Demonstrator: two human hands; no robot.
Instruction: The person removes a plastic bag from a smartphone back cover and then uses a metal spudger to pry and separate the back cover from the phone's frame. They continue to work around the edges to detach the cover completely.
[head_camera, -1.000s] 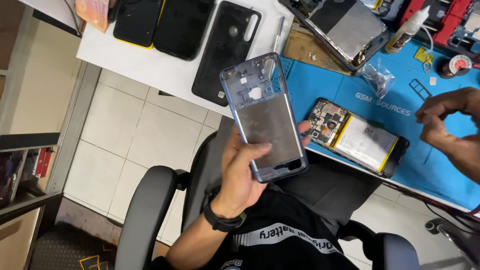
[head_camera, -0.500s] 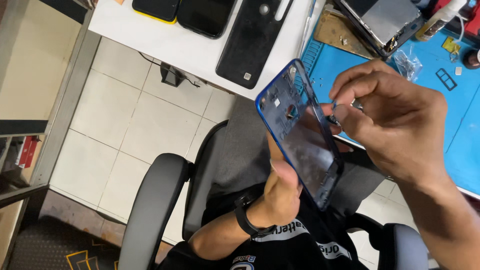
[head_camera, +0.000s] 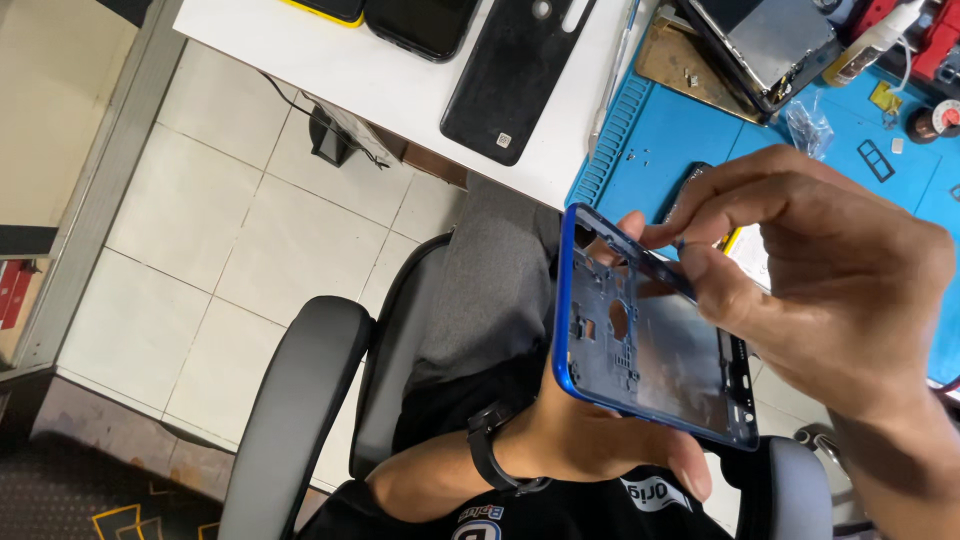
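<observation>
A blue phone back frame (head_camera: 640, 335) is held low in the middle of the head view, its inner side facing me. My left hand (head_camera: 590, 450) grips it from below, a black watch on the wrist. My right hand (head_camera: 820, 270) comes in from the right, thumb and forefinger pinched at the frame's upper edge near the camera cutout. Whether something small sits between those fingertips I cannot tell.
A white desk (head_camera: 400, 90) carries a black phone cover (head_camera: 515, 75) and two dark phones at the top. A blue work mat (head_camera: 680, 130) holds an opened device (head_camera: 765, 45), a small plastic bag and tools. Grey office chair arms (head_camera: 290, 410) flank my lap.
The frame has been tilted and brought closer. My right hand came over from the mat to the frame's top edge and is now pinching there.
</observation>
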